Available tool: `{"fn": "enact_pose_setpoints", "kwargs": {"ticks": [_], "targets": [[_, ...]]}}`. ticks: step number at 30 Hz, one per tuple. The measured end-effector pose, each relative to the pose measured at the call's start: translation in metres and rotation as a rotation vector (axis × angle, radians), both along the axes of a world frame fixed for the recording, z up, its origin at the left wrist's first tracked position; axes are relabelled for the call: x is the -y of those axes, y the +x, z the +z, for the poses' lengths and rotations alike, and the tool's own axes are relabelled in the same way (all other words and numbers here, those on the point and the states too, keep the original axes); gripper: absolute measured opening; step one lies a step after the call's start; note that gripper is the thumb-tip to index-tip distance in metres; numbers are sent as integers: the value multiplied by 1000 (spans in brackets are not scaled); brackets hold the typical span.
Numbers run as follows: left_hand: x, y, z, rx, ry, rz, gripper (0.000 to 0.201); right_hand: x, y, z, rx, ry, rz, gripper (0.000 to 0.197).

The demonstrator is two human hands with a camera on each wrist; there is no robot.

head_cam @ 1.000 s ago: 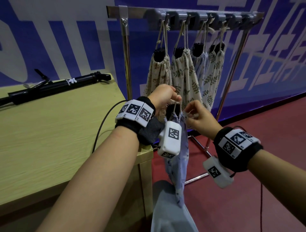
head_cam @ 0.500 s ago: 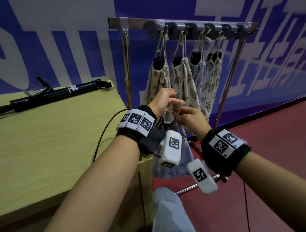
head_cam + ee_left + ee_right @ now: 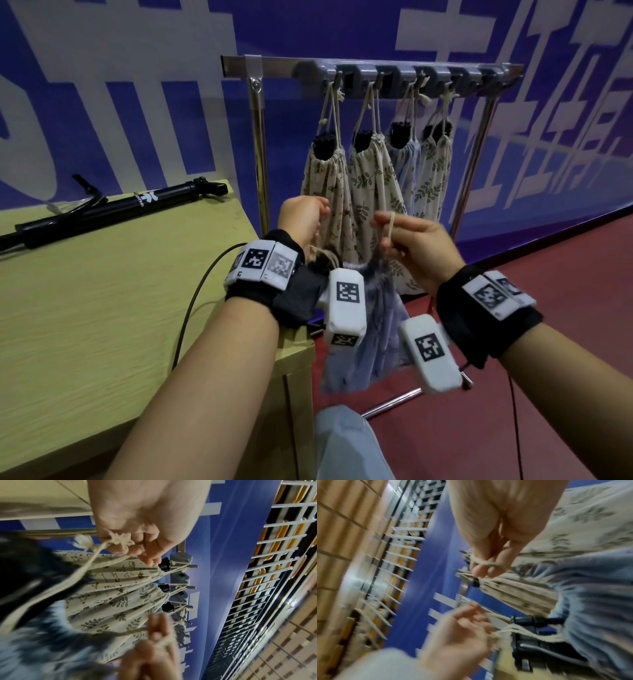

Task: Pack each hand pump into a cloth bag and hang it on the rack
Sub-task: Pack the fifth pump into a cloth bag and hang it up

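A pale blue cloth bag (image 3: 373, 346) hangs between my hands by its cream drawstrings, in front of the rack (image 3: 373, 70). My left hand (image 3: 303, 219) pinches the knotted drawstring ends (image 3: 118, 540). My right hand (image 3: 411, 240) pinches the other drawstring loop (image 3: 390, 222) between thumb and fingers. The black end of a hand pump (image 3: 537, 621) pokes out of the bag's gathered mouth. Another black hand pump (image 3: 116, 209) lies on the wooden table (image 3: 85, 308) at the far left.
Several patterned cloth bags (image 3: 363, 185) with black pump ends hang from the rack's hooks. The rack's left upright (image 3: 260, 154) stands just past the table corner. A black cable (image 3: 195, 308) runs over the table. Red floor (image 3: 565, 325) lies to the right.
Both hands have risen with the blue bag and drawn apart, and its mouth is now gathered tighter. The right hand now holds a drawstring loop up.
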State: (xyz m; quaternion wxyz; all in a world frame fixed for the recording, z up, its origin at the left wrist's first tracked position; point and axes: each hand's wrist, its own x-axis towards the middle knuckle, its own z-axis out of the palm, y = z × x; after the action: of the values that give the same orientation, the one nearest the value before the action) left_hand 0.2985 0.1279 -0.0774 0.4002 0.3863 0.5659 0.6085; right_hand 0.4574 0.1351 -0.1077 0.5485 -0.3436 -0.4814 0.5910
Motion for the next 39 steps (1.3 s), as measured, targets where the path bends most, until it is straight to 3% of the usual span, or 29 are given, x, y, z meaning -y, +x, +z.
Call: {"fn": "enact_pose_setpoints", "kwargs": {"ticks": [2, 3, 6, 8, 10, 12, 15, 18, 21, 26, 28, 32, 34, 35, 37, 39], "targets": [[-2, -4, 1, 70, 58, 29, 28, -2, 5, 13, -90, 14, 81, 25], [-3, -6, 2, 129, 91, 27, 27, -6, 5, 15, -48, -7, 107, 23], [1, -7, 8, 339, 109, -129, 29, -16, 4, 12, 335, -66, 103, 23], [5, -2, 7, 271, 57, -260, 30, -18, 4, 12, 458, -22, 75, 21], [7, 4, 6, 143, 12, -317, 29, -18, 8, 12, 315, 19, 6, 22], [6, 6, 7, 143, 29, -327, 29, -19, 8, 14, 185, 0, -37, 30], [8, 3, 8, 297, 88, -361, 30, -20, 3, 18, 370, -56, -28, 37], [7, -2, 9, 343, 131, -282, 30, -19, -2, 22, 416, 8, -21, 35], [4, -3, 6, 174, 107, -191, 28, -16, -3, 22, 376, 77, -59, 34], [2, 0, 2, -19, -13, -173, 26, -9, -15, 18, 532, 164, -12, 23], [3, -2, 2, 7, -2, -141, 25, -9, -18, 17, 588, 209, 0, 24], [5, -6, 7, 191, 134, -73, 22, -16, -14, 26, 461, 266, -154, 24], [7, -5, 11, 259, 229, -104, 24, -22, -9, 28, 700, 364, -274, 33], [9, -4, 13, 278, 277, -134, 25, -22, -7, 28, 900, 418, -301, 41], [11, -1, 14, 270, 329, -176, 28, -20, -3, 31, 1269, 435, -238, 57], [11, 1, 13, 245, 326, -203, 28, -22, 3, 41, 1447, 329, -88, 68]]}}
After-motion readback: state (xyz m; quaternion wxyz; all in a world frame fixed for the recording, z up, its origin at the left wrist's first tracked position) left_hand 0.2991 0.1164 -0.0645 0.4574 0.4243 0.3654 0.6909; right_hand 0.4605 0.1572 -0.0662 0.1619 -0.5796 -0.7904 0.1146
